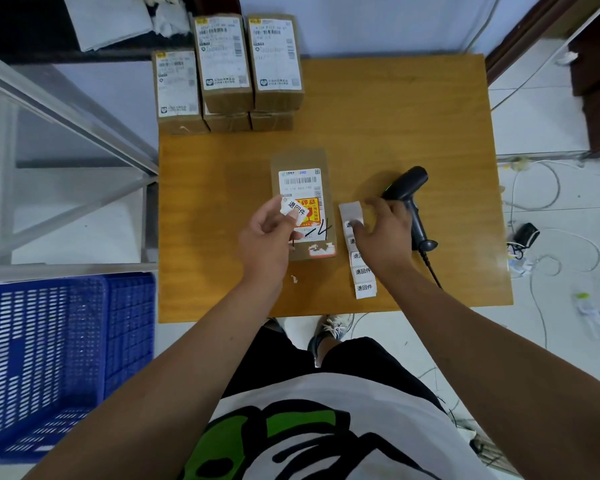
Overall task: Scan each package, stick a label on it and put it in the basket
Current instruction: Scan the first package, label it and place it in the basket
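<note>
A flat brown package point(303, 161) with a white shipping label and a yellow fragile sticker lies in the middle of the wooden table point(413, 126). My left hand point(265, 237) pinches a small white label point(294, 210) with black characters just above the package's lower left part. A strip of white labels point(361, 271) lies right of the package, and my right hand point(383, 233) presses on it with fingers spread. The black barcode scanner point(409, 199) lies on the table just beyond that hand. The blue basket point(49, 358) stands on the floor at the lower left.
Several brown boxes point(226, 64) with white labels are stacked at the table's far left edge. A metal shelf frame point(66, 109) rises at the left, above the basket. Cables point(541, 209) and small items lie on the floor at the right. A paper scrap point(294, 278) lies near the front.
</note>
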A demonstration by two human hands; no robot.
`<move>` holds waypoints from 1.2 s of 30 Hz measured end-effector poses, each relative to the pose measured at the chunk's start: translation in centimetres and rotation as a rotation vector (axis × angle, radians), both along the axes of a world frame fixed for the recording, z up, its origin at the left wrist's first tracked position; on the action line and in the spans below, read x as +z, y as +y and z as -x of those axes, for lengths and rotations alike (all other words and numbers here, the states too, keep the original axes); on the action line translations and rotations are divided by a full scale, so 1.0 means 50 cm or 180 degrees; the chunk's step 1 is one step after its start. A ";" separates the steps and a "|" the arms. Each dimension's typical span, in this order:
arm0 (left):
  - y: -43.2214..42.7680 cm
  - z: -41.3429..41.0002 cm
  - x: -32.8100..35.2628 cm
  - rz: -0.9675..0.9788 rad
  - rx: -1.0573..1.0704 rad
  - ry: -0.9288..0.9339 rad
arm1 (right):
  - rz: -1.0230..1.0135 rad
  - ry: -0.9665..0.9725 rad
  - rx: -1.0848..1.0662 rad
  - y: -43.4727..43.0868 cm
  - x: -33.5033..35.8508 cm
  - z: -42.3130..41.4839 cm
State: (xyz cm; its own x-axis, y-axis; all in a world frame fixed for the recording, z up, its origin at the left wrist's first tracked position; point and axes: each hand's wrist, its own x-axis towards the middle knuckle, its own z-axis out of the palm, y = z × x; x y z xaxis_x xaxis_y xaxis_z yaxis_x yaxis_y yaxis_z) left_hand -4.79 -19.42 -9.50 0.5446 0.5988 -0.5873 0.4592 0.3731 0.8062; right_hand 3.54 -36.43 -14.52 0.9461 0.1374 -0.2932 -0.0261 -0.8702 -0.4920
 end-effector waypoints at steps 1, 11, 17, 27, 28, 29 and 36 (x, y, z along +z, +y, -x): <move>-0.003 -0.003 0.000 0.0031 0.0050 0.0007 | -0.0195 -0.0283 0.0004 0.009 0.010 0.006; -0.024 -0.003 0.001 0.0153 0.0339 0.0029 | -0.1684 0.1020 0.0036 0.103 0.071 0.024; -0.013 0.006 -0.031 -0.0840 -0.0265 0.0248 | -0.1369 0.0847 0.0094 0.105 0.061 0.007; 0.036 -0.019 -0.070 -0.1454 -0.0532 0.0565 | -0.0698 0.0748 0.0072 0.143 0.044 -0.021; 0.036 -0.023 -0.068 -0.1456 -0.0572 0.0584 | -0.0613 0.0729 0.0078 0.145 0.043 -0.021; 0.037 -0.026 -0.068 -0.1459 -0.0618 0.0598 | -0.0532 0.0700 0.0077 0.148 0.044 -0.020; 0.053 -0.019 -0.097 -0.1810 -0.1188 0.0917 | -0.0609 0.1073 -0.0489 0.135 0.035 -0.017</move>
State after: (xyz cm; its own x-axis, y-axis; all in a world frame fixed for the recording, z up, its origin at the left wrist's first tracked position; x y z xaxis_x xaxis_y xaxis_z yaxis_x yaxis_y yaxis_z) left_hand -3.82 -16.75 -14.37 0.6427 0.6583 -0.3918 0.6965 -0.2891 0.6568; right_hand 4.37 -29.69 -12.75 0.8153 0.0842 -0.5729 -0.3357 -0.7373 -0.5862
